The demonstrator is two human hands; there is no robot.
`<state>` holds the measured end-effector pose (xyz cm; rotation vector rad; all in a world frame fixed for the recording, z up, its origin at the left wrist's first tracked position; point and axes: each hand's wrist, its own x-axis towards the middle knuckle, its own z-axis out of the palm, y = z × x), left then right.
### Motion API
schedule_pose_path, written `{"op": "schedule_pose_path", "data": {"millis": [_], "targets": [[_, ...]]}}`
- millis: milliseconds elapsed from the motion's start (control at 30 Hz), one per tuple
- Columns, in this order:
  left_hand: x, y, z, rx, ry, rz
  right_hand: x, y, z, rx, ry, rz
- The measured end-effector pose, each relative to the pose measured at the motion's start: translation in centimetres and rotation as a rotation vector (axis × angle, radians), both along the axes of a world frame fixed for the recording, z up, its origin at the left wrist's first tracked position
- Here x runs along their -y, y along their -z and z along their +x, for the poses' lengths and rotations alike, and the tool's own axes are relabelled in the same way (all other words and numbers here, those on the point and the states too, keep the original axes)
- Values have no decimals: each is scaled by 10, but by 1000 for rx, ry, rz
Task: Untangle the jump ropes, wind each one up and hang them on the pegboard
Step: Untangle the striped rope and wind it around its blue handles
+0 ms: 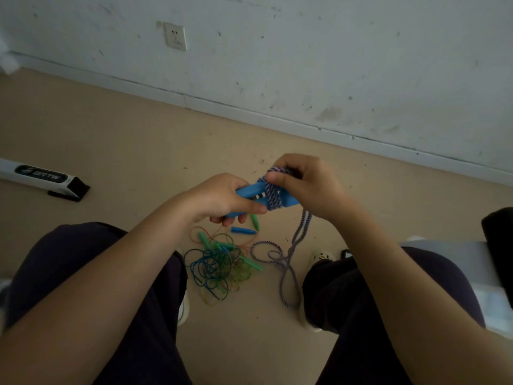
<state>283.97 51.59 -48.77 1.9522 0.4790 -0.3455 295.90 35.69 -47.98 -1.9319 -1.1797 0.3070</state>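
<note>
Setting: Tan floor [125, 140] meeting a scuffed white wall [305, 65]; we look down between our own knees, and the pegboard is not in view.

Landmark: blue handles [251, 191] of the braided rope, held together as a pair at the middle of the view, above the floor.

Left hand [222, 198]: fingers curled around the near ends of the blue handles, so, as we judge it, they serve as a firm core to wind on.

Right hand [308, 184]: just right of the handles, thumb and fingers pinching the purple-and-white braided rope [273, 194] where it coils around them, probably to keep each turn snug.

Loose rope: the unwound tail [288, 273] hangs down from the handles and loops on the floor below them.

Other ropes: a tangled heap of thin green, blue and orange jump ropes [219, 269] with green and blue handles lies on the floor directly below the held handles, not yet sorted.

Stage: we judge the first rope partly wound, with the tail left to take up.

Nearby: a white wall socket [175, 36] far above the handles; a white and black bar with a logo [41, 177] on the floor well to their left.
</note>
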Motion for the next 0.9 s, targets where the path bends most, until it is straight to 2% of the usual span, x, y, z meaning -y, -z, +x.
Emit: {"op": "schedule_pose_path", "data": {"millis": [167, 267, 400, 533, 633, 800, 900], "targets": [[4, -1, 0, -34, 110, 60, -5, 5, -2, 139, 20, -63], [7, -4, -2, -51, 228, 40, -5, 2, 5, 150, 89, -98], [4, -8, -3, -17, 270, 21, -4, -3, 8, 17, 127, -99], [2, -7, -5, 2, 299, 13, -4, -4, 7, -86, -7, -138], [1, -7, -5, 39, 266, 6, -4, -8, 5, -233, -31, -201], [-5, -10, -4, 106, 177, -65, 1, -14, 8, -536, -13, -99], [-6, -11, -4, 89, 206, -66, 3, -10, 7, -576, -25, -148]]}}
